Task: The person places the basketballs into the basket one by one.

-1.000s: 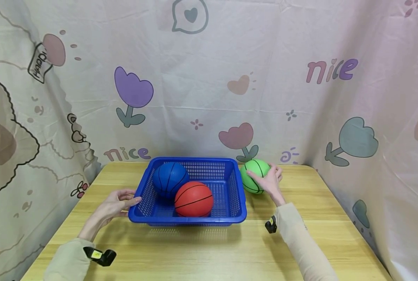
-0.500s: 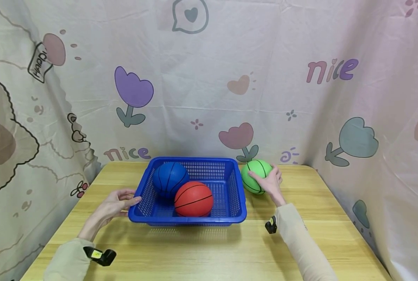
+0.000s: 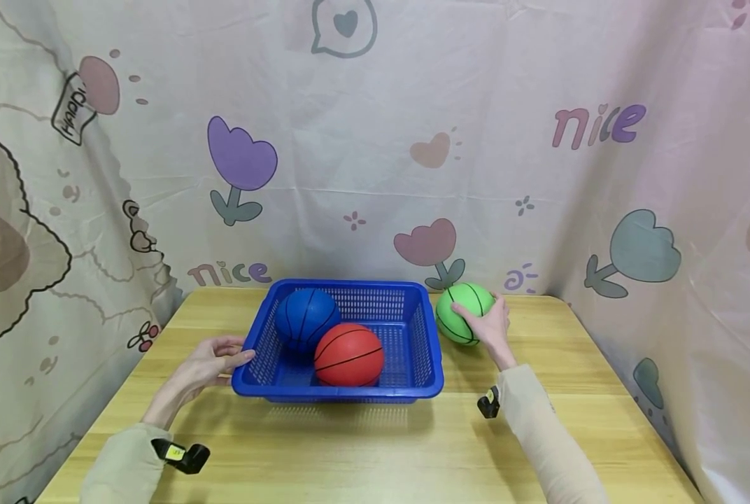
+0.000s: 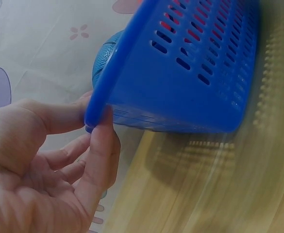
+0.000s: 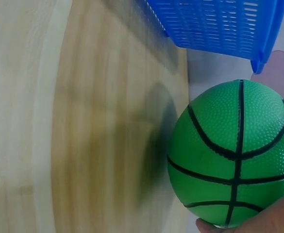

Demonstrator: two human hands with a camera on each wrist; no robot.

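A blue plastic basket [image 3: 413, 381] with slotted walls stands on the table, holding a blue basketball [image 3: 306, 318] at its left and a red basketball [image 3: 348, 355] at the front middle. My left hand [image 3: 208, 364] pinches the basket's left rim; the left wrist view shows the thumb and a finger [image 4: 99, 160] on either side of the rim [image 4: 112, 73]. To the basket's right, my right hand [image 3: 490, 325] grips a small green basketball [image 3: 463, 308] from its right side. A gap separates the green basketball [image 5: 229, 145] from the basket [image 5: 214, 24] in the right wrist view.
The light wooden table [image 3: 350, 462] reaches back to a patterned cloth [image 3: 350, 140] hanging behind it and along both sides. Black cameras [image 3: 180, 455] sit on both sleeved wrists.
The green basketball has shifted slightly right with my right hand, a little away from the basket. My left hand and the basket keep their places, and the head view has tilted slightly.
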